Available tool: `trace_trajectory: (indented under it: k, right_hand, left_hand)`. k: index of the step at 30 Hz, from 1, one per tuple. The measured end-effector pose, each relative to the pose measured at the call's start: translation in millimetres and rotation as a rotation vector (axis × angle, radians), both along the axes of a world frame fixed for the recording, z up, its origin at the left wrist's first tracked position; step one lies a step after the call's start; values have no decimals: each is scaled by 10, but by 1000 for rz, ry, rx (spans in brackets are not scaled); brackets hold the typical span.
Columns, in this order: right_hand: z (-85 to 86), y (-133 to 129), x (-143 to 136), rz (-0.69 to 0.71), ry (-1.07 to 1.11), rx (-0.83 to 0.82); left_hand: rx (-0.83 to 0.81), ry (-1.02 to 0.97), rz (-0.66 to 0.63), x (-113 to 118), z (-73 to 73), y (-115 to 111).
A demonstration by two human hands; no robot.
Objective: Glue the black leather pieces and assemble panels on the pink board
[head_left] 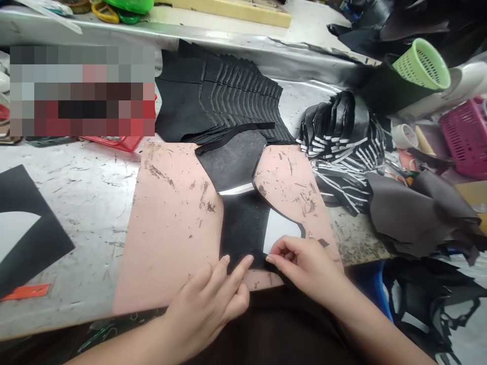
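A black leather piece (243,223) lies on the pink board (171,228) in front of me, with a dark grey upper section, a thin white strip (238,189) across it and a white patch (279,230) on its right side. My left hand (215,291) rests at its near edge, fingers stretched out and apart, fingertips on the leather. At the near right corner my right hand (300,261) pinches the leather's edge between thumb and forefinger, just below the white patch.
Fanned black leather pieces (228,91) lie behind the board. White-edged black strips (342,142) are heaped to the right, near brown leather (422,208), a green basket (422,63) and a purple basket (466,137). A black sheet (34,228) lies left. A blue bin (375,284) holds scraps.
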State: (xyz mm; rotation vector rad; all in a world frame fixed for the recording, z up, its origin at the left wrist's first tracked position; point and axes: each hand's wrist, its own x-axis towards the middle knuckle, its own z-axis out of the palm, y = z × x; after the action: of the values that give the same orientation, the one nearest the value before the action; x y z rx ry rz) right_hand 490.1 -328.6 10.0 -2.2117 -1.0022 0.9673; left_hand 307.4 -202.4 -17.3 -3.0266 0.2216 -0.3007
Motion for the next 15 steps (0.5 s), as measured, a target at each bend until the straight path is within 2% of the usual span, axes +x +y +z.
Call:
trace_trajectory:
  k: [3,9,15]
  right_hand:
    - [18,19,-1,17,-15,-13]
    - [48,23,-49,125,-210,-21]
    - [50,-68,-67,111,-297,-37]
  left_hand:
    - [19,-7,-7,66,31,-30]
    - [59,-14,-143,197,88,-66]
    - [41,26,-151,255,72,-57]
